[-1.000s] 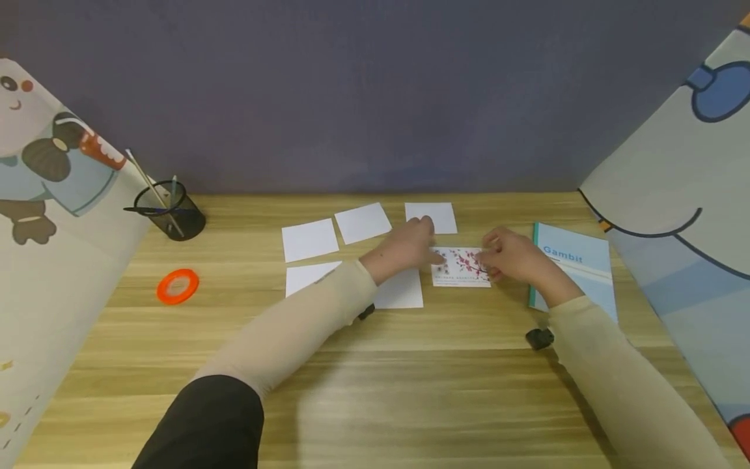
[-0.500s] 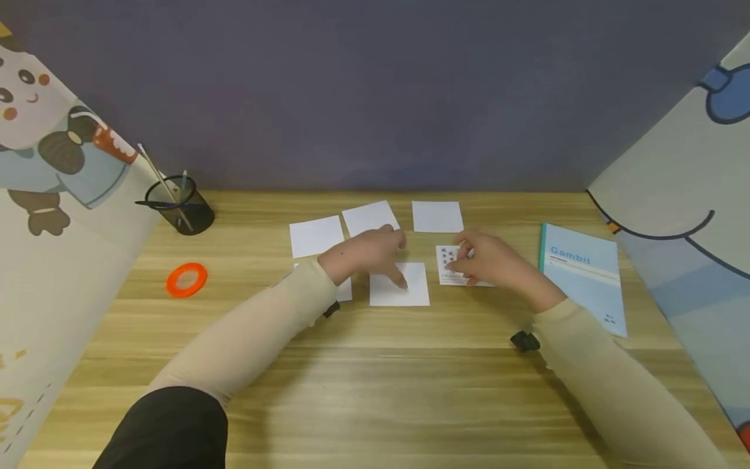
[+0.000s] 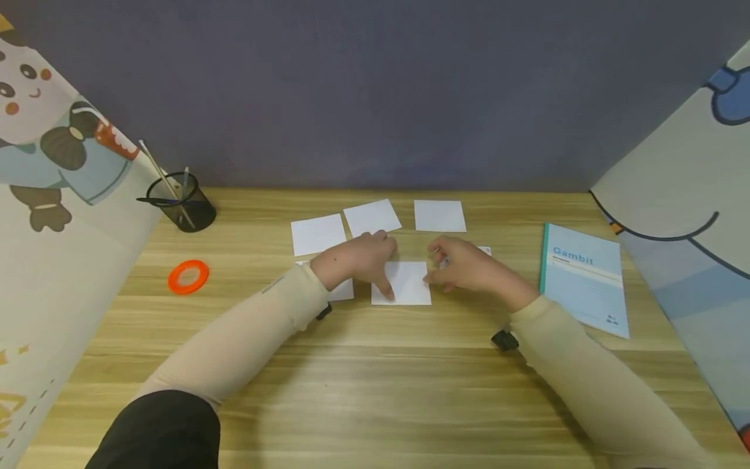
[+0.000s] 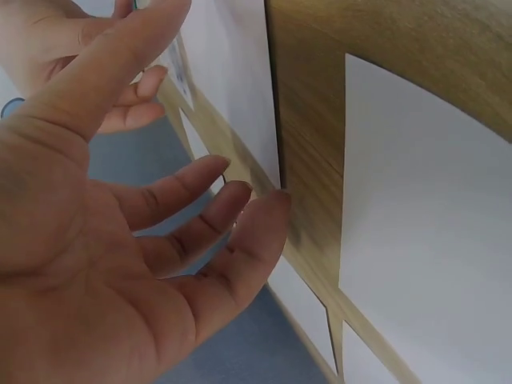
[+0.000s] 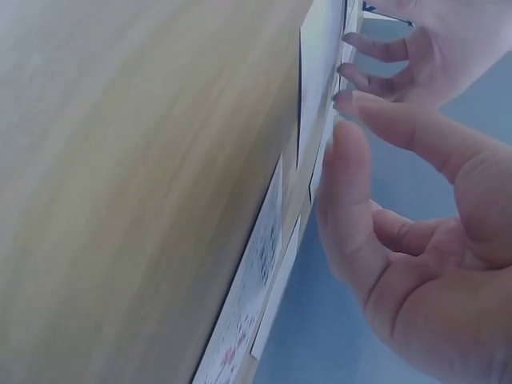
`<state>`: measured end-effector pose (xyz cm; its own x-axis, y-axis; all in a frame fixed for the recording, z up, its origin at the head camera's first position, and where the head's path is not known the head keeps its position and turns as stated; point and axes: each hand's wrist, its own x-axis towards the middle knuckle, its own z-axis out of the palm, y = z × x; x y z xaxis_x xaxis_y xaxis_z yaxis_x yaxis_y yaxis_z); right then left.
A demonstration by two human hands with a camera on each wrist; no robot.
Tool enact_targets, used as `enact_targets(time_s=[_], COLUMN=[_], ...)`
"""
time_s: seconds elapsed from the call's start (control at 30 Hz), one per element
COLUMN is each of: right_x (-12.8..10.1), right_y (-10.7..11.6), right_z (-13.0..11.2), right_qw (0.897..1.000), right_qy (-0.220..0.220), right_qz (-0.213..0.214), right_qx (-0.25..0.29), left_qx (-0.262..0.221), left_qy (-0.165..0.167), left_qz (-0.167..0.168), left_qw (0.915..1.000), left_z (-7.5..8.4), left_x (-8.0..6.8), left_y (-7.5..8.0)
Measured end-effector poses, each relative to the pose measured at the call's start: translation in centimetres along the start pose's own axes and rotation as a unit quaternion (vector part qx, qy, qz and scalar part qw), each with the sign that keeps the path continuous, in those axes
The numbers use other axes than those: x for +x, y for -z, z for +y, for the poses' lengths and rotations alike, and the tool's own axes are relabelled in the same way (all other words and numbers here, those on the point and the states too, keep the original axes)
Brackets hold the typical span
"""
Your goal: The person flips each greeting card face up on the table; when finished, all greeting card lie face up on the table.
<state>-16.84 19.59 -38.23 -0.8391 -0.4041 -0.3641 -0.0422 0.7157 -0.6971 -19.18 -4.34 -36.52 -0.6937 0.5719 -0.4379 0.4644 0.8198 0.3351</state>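
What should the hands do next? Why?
Maybe the right hand should flip the white card between the hands by its right edge: that hand is there, the left hand partly covers it, its top is plain, and the flower card beside it shows printing.

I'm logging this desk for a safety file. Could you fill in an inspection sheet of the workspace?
Surface: table, wood-grained, cards lying on it.
Job's things: five white cards, one partly covered; one printed card with red blossoms.
Clutter: orange ring, black pen cup with thin items inside, blue notebook marked "Gambit".
Grips: left grip, thumb across a white card; right grip by that card's right edge, contact unclear.
Cables: nothing seen.
Surroundings: dark wall behind, cartoon panels either side.
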Motion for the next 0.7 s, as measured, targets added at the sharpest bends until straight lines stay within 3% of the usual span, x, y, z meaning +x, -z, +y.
enact_targets(time_s=[0.3,0.7], right_x=[0.8,1.1], right_y=[-1.0,-1.7], right_z=[-0.4,-0.6], right_qw=[1.000,0.999], right_qy=[-0.006,-0.016], right_qz=[-0.013,-0.014], right_qx=[-0.007,-0.048], left_qx=[0.024,0.024], left_qy=[-0.004,0.008], left_qz=[-0.020,-0.020], left_qw=[0.9995,0.9995], left_z=[-0.3,-0.3], left_x=[-0.2,-0.2], left_y=[-0.1,-0.4])
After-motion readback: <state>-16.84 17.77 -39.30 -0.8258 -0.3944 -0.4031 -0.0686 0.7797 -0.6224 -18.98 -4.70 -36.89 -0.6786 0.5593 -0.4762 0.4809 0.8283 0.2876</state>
